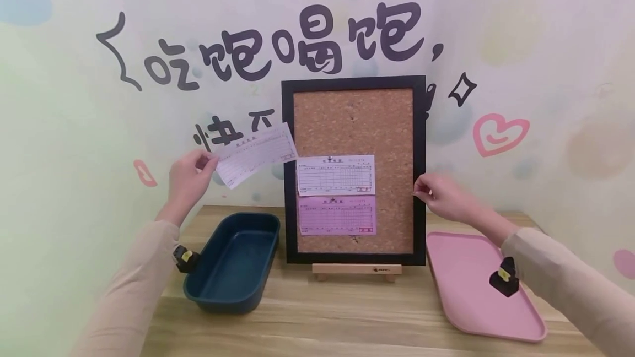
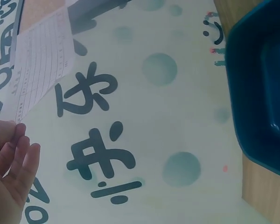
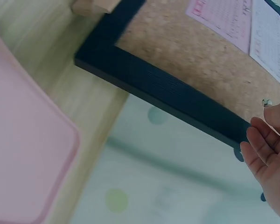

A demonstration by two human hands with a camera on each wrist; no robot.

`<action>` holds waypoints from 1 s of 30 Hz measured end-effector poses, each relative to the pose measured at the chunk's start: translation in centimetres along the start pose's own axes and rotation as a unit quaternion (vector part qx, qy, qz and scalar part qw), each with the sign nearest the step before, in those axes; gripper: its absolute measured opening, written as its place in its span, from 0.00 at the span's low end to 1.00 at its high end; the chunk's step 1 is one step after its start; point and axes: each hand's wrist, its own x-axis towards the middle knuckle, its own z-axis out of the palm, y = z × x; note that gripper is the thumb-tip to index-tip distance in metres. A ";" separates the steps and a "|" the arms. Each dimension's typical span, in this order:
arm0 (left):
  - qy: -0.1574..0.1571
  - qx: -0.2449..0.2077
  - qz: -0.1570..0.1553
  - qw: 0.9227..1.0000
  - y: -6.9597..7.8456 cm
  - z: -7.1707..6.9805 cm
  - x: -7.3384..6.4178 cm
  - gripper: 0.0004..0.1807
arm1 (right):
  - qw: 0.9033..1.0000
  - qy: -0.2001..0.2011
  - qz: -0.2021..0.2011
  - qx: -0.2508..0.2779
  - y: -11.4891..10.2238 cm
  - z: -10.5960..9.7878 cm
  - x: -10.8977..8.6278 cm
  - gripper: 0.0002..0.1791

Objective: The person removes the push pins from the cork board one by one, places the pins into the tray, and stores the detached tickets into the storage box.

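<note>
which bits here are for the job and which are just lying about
In the job:
- white slip in left hand
- small pin-like piece in right hand
- corkboard
- wooden stand
- mounted white slip
- mounted pink slip

Seemingly just lying about:
- blue tub
- pink tray

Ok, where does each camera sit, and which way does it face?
Head: on the head, facing forward and down at the corkboard; left hand, right hand and sleeves show.
Left wrist: on that wrist, facing wall and blue basin; left hand shows.
Right wrist: on that wrist, facing corkboard and pink tray; right hand shows.
Head and right wrist share corkboard and pink tray.
</note>
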 end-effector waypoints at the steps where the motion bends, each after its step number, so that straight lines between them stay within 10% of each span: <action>1: 0.001 0.001 -0.001 1.000 -0.2 0.0 -0.3 0.08 | 1.000 -0.002 0.002 0.003 0.0 0.2 -0.3 0.04; 30: 0.018 0.042 -0.076 0.996 -4.5 0.6 -7.8 0.09 | 0.999 0.041 0.022 0.015 4.2 4.2 -7.6 0.10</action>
